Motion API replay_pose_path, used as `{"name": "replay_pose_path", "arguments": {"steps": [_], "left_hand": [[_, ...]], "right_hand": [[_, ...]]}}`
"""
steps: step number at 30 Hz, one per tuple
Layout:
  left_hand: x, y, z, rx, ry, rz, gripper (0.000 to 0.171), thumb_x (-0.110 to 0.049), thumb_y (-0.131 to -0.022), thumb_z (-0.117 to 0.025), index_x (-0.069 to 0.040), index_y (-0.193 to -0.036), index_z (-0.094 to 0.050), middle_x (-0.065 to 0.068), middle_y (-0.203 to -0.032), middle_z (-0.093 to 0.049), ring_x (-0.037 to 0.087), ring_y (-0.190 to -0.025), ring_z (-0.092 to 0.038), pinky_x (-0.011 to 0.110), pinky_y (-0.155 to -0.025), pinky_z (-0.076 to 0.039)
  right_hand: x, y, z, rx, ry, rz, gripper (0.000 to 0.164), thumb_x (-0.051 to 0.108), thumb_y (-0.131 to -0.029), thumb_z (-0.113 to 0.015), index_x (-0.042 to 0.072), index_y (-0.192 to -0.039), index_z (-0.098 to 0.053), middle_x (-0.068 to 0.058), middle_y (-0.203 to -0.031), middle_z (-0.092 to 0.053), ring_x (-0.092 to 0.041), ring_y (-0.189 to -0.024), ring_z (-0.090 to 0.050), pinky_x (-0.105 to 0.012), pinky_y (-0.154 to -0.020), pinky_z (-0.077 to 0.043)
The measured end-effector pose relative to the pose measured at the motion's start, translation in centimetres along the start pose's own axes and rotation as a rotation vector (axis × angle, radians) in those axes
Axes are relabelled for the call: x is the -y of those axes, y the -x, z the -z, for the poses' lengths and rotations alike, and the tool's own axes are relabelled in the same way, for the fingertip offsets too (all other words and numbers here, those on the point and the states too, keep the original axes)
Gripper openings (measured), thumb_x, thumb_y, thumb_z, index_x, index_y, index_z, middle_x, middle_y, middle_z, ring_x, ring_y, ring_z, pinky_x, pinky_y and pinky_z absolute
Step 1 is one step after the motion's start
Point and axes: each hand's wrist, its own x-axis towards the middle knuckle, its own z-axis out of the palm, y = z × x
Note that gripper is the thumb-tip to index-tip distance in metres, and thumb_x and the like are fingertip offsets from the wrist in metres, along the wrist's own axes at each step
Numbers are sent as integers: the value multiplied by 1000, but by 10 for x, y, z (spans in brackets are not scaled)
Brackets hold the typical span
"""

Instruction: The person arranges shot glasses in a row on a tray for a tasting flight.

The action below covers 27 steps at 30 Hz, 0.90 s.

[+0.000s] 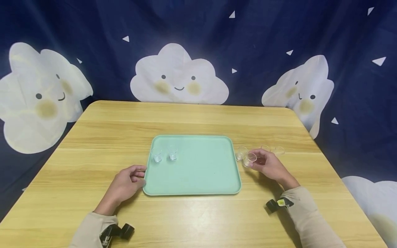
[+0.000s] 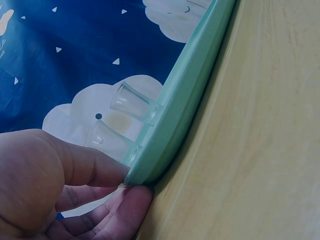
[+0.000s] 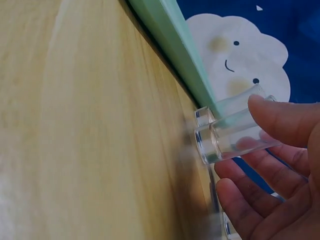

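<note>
Although the head view puts your left hand (image 1: 127,184) beside the green tray (image 1: 198,175), only the left wrist view clearly shows it pinching the rim (image 2: 150,170); just off the tray's right side, your right hand (image 1: 270,166) grips a clear glass (image 1: 250,159)

left grip (image 1: 124,184) pinching, right grip (image 1: 270,166) also pinching, both forearms (image 1: 313,217) angled forward and inward

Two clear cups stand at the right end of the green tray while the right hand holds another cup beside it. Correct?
No: the head view shows the two clear cups at the left end of the green tray. The right hand does hold another cup beside it.
</note>
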Motion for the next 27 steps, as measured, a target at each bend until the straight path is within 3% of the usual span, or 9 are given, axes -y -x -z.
{"name": "replay_pose_path", "arguments": {"steps": [11,27], "left_hand": [[-1,-1,-2,-1,6,4,44,-5,-84,-65,1,-127,-58,11,-110,-65,21,-92,-61,34,-79,-50],[1,3,-2,-10,11,2,44,-5,-83,-66,1,-126,-58,10,-109,-65,21,-92,-61,34,-79,-50]], "right_hand": [[-3,2,1,-36,56,6,39,8,-85,-72,-6,-118,-58,-20,-109,-65,-34,-101,-63,-23,-83,-50],[11,6,1,-33,19,51,36,10,-85,-74,-6,-114,-60,-19,-105,-64,-29,-94,-64,-25,-78,-53]]}}
